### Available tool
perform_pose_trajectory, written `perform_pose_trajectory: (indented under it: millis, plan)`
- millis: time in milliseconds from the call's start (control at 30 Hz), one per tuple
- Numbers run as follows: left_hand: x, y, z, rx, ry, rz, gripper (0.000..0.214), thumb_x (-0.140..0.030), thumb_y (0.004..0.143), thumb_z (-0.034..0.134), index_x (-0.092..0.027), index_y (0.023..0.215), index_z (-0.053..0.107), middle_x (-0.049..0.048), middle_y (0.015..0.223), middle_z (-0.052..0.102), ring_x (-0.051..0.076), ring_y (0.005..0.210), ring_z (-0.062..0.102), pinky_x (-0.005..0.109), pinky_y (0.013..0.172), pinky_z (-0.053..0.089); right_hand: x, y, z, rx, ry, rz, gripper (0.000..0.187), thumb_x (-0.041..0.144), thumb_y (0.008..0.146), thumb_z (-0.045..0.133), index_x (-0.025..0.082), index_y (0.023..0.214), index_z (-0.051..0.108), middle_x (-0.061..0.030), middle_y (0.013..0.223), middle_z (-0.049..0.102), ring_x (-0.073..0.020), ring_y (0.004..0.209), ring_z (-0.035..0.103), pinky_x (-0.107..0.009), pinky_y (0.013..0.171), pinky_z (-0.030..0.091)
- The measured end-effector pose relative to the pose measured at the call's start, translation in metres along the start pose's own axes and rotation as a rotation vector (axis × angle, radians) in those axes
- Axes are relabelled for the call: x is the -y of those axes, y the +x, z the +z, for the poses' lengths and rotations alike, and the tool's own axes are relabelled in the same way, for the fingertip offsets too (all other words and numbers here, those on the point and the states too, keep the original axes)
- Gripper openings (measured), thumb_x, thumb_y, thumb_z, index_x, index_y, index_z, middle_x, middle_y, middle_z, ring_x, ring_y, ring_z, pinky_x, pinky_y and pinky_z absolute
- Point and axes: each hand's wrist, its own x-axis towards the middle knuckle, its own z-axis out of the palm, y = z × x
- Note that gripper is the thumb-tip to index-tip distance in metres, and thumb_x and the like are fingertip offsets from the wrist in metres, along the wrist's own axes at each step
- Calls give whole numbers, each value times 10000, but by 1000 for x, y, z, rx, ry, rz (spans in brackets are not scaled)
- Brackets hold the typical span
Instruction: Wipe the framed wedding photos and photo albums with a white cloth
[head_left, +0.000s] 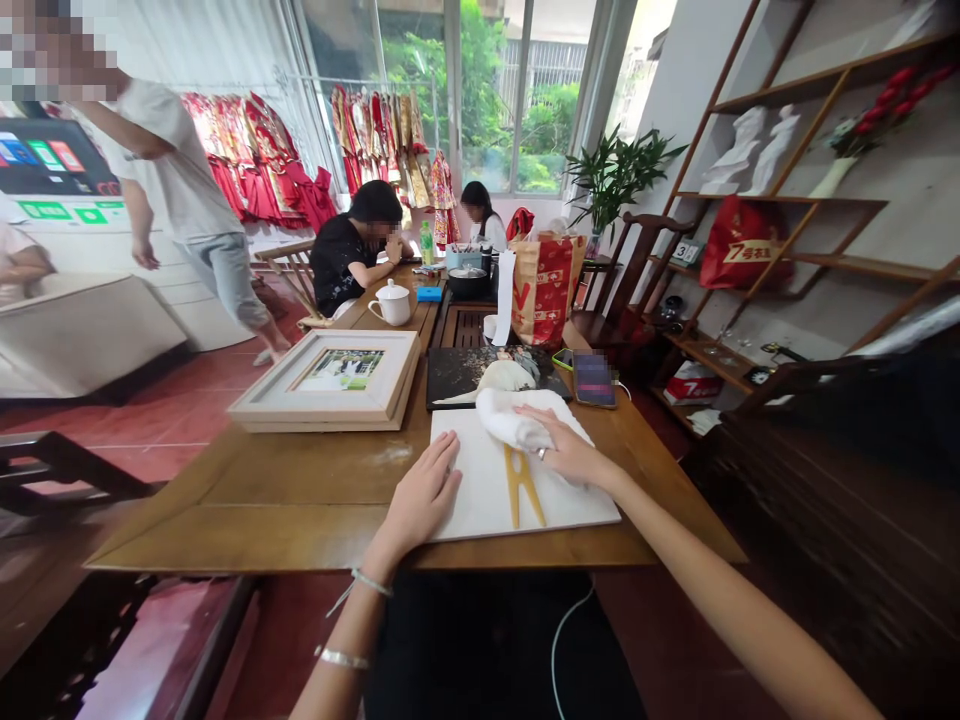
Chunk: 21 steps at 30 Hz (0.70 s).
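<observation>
White cloth, soft and bunched, sits on flat white board, wooden desk underneath. Right hand: fingers over cloth's right side, can't tell if gripping. Left hand: fingers extended, empty, on board's left edge. Yellow A-shaped piece lies between hands.

A lidded white mug stands beside a blue box.

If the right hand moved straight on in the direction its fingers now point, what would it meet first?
Most likely the white cloth, on which the right hand lies. Past it, the line seems to reach the pale object on the dark board, though depth is hard to judge.
</observation>
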Motion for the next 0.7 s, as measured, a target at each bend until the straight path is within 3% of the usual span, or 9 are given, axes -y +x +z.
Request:
perform_pose_trajectory:
  millis: [200,300,400,533,700]
  plan:
    - [0,0,-2,22,-6,-23,463,-298,938,347,-172,1377,418,85,1485,384,198,1396,297,392,1161,249,48,-57,11,182,19,-122,931,-8,540,398,290,1421,363,-18,1530,262,-232,1422,124,-577,1127,41]
    - [-2,0,-3,40,-2,-32,468,-285,934,343,-151,1376,416,96,1490,373,202,1399,289,398,1161,248,67,-90,6,232,48,-70,933,-14,558,384,331,1424,347,18,1534,243,-228,1422,117,-593,1123,46]
    - [-3,-1,-4,29,-3,-29,461,-287,936,341,-171,1377,415,80,1489,379,192,1401,284,386,1163,244,68,-102,-1,223,81,-2,853,-3,637,395,325,1423,352,8,1519,282,-231,1414,162,-580,1131,85]
    - [-3,-1,-4,40,-2,-39,467,-285,935,341,-152,1376,416,91,1490,374,198,1401,283,387,1165,239,42,-77,-8,103,55,100,728,58,721,428,272,1416,383,-50,1479,369,-256,1382,271,-558,1128,163]
    - [-2,-2,-5,32,2,-30,466,-284,935,348,-169,1383,407,83,1487,381,196,1399,289,393,1161,250,7,-17,-10,46,-185,199,741,76,717,444,274,1427,363,-89,1507,313,-298,1408,175,-629,1093,78]
